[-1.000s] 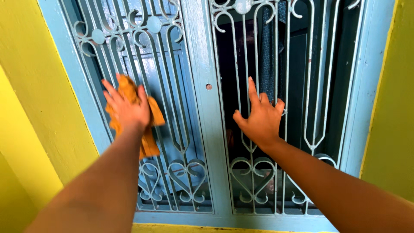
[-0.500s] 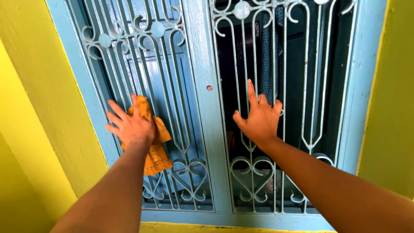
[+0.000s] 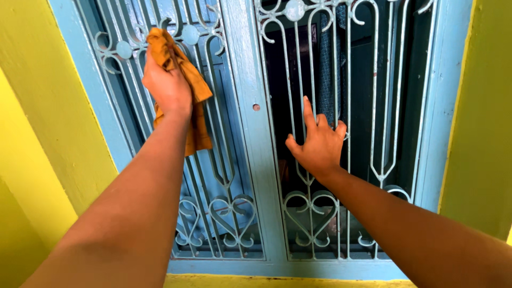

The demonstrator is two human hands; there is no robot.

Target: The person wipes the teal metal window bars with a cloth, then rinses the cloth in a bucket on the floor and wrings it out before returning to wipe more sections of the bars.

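While the left hand is closed around a bunched orange cloth, pressing it high against the scrolled bars of the pale blue window grille, the loose end hangs down past the wrist. Its grip wads the cloth, probably so it rubs the thin bars. The right hand lies open, fingers spread on the right panel's bars, apparently as a brace.

The left hand has carried the orange cloth up the grille.
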